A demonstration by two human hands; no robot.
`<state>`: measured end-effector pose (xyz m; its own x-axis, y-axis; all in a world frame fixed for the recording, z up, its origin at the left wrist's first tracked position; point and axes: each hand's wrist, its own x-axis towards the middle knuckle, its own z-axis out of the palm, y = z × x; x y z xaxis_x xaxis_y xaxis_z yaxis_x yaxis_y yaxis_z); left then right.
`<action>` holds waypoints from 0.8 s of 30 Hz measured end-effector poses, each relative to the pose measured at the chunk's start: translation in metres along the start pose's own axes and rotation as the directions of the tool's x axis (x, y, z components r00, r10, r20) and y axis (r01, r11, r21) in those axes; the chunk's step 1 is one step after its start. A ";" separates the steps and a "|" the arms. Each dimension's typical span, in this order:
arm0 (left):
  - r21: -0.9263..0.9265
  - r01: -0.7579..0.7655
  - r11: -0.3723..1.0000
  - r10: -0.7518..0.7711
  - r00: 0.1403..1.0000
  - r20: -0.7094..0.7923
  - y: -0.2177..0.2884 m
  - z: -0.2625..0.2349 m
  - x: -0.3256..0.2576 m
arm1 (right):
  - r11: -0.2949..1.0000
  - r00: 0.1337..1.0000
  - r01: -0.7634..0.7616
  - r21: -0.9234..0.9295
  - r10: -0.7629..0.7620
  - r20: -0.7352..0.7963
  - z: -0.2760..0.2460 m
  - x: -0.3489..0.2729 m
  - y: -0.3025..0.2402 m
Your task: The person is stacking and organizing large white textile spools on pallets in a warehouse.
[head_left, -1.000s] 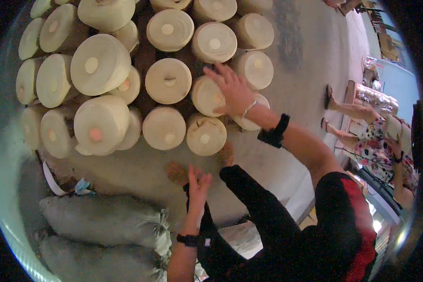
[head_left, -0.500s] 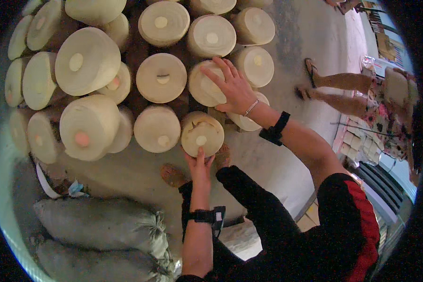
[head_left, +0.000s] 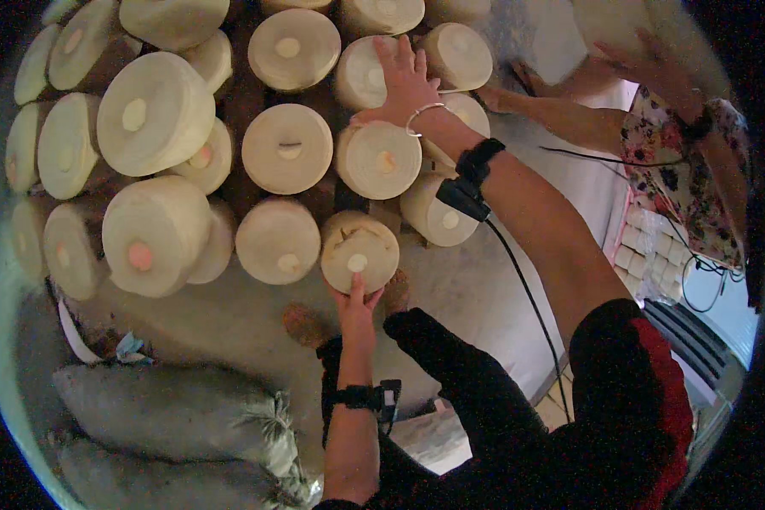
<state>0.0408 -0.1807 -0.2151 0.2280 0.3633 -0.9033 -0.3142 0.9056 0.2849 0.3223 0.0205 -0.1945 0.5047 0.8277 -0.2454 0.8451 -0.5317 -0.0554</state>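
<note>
Many round cream-coloured rolls, ringed on their flat faces and with a small disc at the centre, stand in rows before me. My left hand [head_left: 357, 302] grips the near edge of a torn-faced roll [head_left: 370, 242], with the thumb on its face and the other fingers partly hidden against its side. Farther away, my right hand [head_left: 404, 92] lies open, fingers spread, across another roll [head_left: 361, 75]. Just nearer than that hand is a roll with an orange-tinged centre [head_left: 382, 163]. To its left sits one with a dark slit at its centre [head_left: 287, 151].
Grey stuffed sacks [head_left: 170, 408] lie at the lower left. A person in flowered clothing [head_left: 680, 170] is close on the right, with a blurred pale object [head_left: 552, 38] nearby. A black cable [head_left: 527, 293] hangs from my right wrist strap. Pale wrapped blocks [head_left: 654, 251] sit farther right.
My right hand has moved away from me, from one roll to the roll beyond it. My left hand stays on the torn roll. The other person has come closer to the rolls.
</note>
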 end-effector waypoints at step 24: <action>-0.008 -0.016 1.000 0.016 1.000 0.001 0.000 0.005 0.003 | 0.757 0.758 0.640 -0.129 -0.595 0.266 0.013 -0.101 0.023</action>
<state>0.0460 -0.1786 -0.2158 0.2240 0.3782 -0.8982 -0.3249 0.8979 0.2970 0.2883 -0.0778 -0.1830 -0.1673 0.8963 -0.4106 0.9859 0.1503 -0.0738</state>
